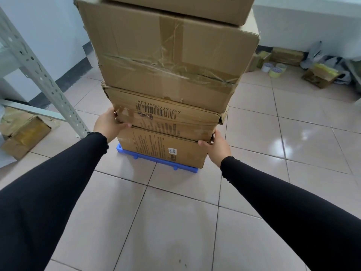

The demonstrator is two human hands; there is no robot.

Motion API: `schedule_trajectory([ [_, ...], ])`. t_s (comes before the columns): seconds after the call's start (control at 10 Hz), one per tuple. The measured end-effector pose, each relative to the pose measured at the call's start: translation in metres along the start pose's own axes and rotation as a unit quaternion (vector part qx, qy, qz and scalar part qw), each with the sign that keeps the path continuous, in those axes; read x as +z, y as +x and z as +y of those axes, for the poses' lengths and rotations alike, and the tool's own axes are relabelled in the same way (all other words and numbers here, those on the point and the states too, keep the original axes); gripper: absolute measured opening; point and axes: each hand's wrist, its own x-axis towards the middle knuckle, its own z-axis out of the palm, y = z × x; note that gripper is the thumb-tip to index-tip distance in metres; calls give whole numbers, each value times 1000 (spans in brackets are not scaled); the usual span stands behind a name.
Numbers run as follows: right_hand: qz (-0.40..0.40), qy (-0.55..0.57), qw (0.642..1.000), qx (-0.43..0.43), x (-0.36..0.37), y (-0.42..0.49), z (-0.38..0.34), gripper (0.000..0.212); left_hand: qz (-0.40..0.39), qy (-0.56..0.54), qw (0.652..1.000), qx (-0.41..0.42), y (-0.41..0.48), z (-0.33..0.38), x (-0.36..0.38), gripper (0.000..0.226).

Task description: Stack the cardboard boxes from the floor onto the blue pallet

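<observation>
A: Fig. 1, head view. Where does the load stand?

B: Four cardboard boxes rise in one column on the blue pallet [156, 160], which lies on the tiled floor [175, 222]. The bottom box [162, 147] covers most of the pallet's near edge; on it sits the barcode box [166, 119], then the large taped box [168, 61], then a top box [185, 6] cut off by the frame.

A: And each grip?

B: The left hand [107, 124] clasps the barcode box's left end, thumb on the front face near the lower edge. The right hand [216, 147] clasps its lower right corner, thumb on the bottom box's top edge. Both are closed on that box.

A: How will it handle?

B: Judged stiff but tired: creased walls, torn corners, wrinkled tape [172, 63]. With two boxes above, it probably resists lifting and suits squaring only. Tape looks slick, so bare cardboard at the lower corners seems the safer hold. The column may lean if pushed unevenly.

A: Surroundings?

B: A metal shelf upright [39, 75] at left; tape rolls [275, 70] by the far wall
</observation>
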Motion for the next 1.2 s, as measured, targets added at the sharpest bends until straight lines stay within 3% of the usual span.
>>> schedule_trajectory([
  [0.3, 11, 16, 1000, 4, 2, -2, -2, 51, 34, 41, 999, 0, 0, 3, 8, 57],
  [0.7, -15, 0, 1000, 5, -6, -5, -5, 60, -3, -8, 1000, -10, -5, -2, -1, 62],
  [0.9, -40, -61, 997, 4, -21, -1, -4, 72, -12, 19, 1000, 3, -17, -2, -6, 78],
  [1.0, -61, -104, 993, 11, -34, 0, -4, 89, -19, 45, 999, 18, -31, 1, -8, 77],
  [1.2, -87, -195, 977, -12, -62, -1, -9, 88, -43, 67, 996, 47, -57, 16, -8, 68],
])
